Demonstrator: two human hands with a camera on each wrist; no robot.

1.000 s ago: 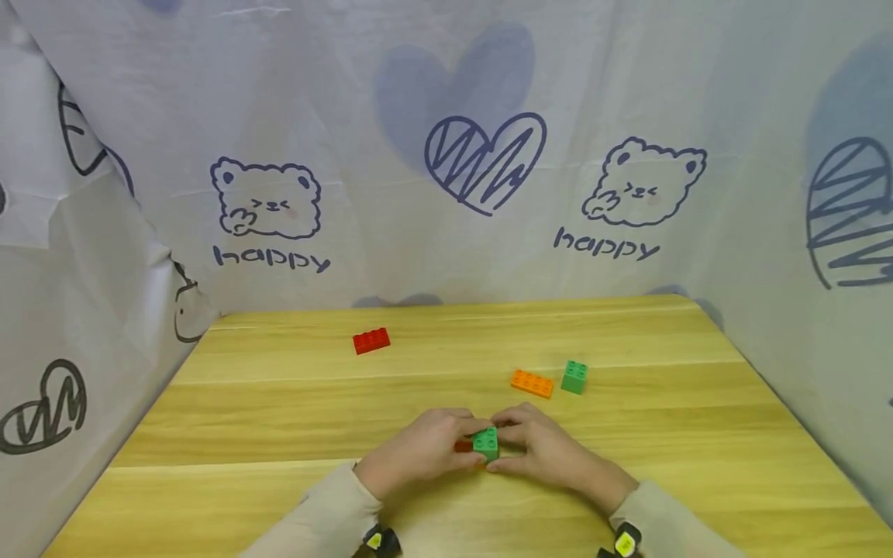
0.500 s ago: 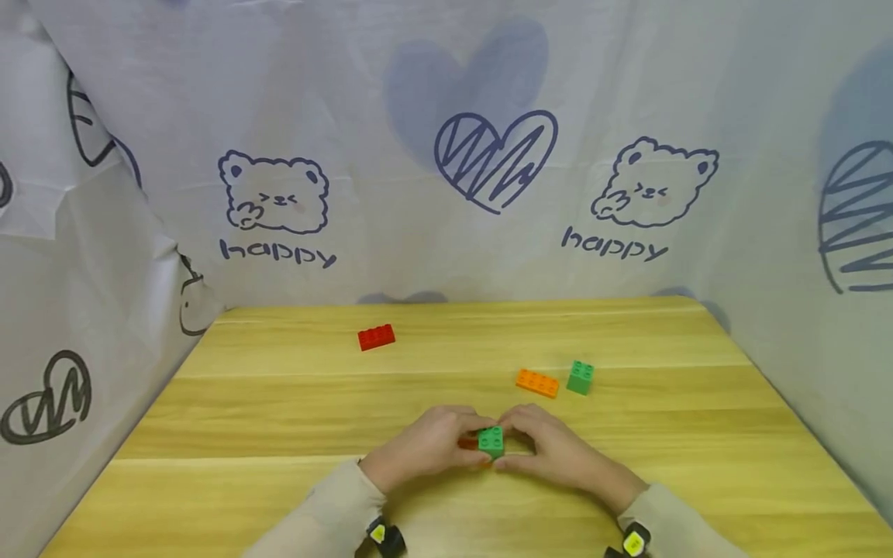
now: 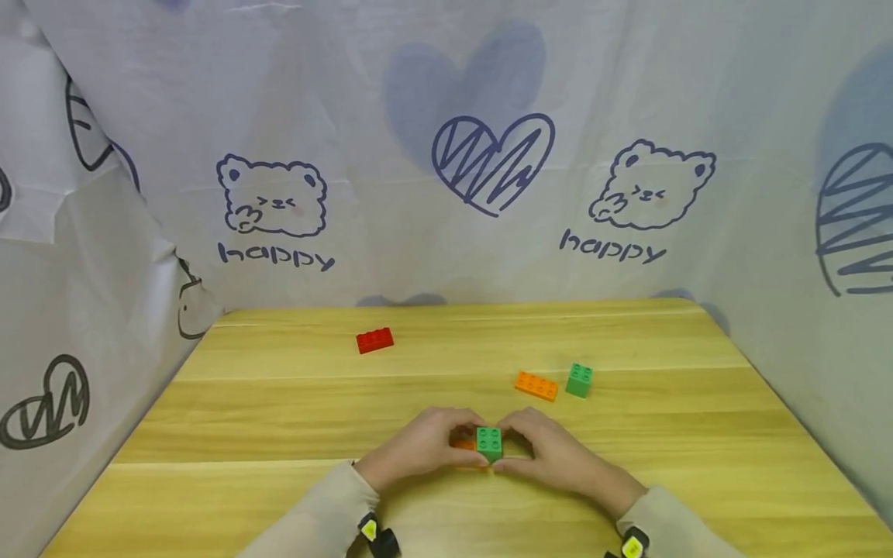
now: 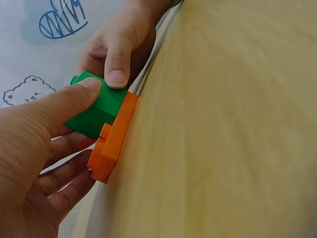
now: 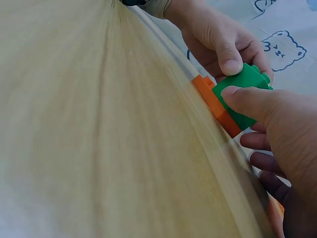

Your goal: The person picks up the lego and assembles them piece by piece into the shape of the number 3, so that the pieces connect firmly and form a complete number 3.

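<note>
In the head view, a green building block (image 3: pixel 489 443) with studs on top is between my two hands near the front middle. It sits at one end of a thin orange brick (image 4: pixel 118 136), whose studded other end sticks out toward my left hand. My left hand (image 3: pixel 422 443) pinches the green block, thumb on its near side. From the other side my right hand (image 3: pixel 558 456) holds the same block between thumb and fingers. In the right wrist view, its thumb lies over the green face, and the orange brick (image 5: pixel 213 101) is against the tabletop.
Beyond the hands lie another orange brick (image 3: pixel 536 386) and a second green block (image 3: pixel 579 380), close together. A red brick (image 3: pixel 374 340) is farther back on the left of the wooden table (image 3: pixel 279 418). A printed white cloth (image 3: pixel 391 256) hangs around the table.
The left hand's fingers have spread a little, showing more of the orange brick. Both hands stay at the green block. The head view has shifted slightly.
</note>
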